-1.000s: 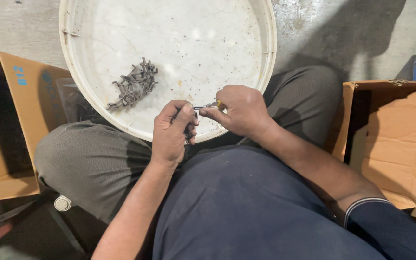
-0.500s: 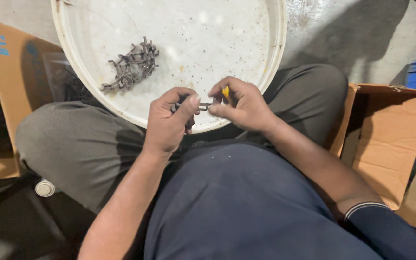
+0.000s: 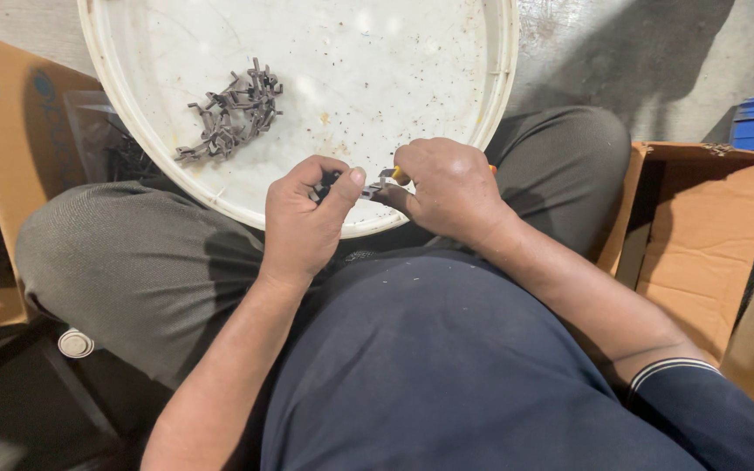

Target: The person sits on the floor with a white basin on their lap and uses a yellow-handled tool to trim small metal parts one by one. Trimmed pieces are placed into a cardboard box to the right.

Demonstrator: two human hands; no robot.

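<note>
I see my left hand pinching a small dark clip over the white tub's near rim, its length pointing right at the orange-handled tool gripped in my right hand.

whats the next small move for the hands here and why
Probably drop the finished piece into the white tub. The left hand pinches a small dark part against the tool held in the right hand, both right over the tub's near rim. A pile of similar dark pieces already lies inside, so this one likely joins it.
</note>
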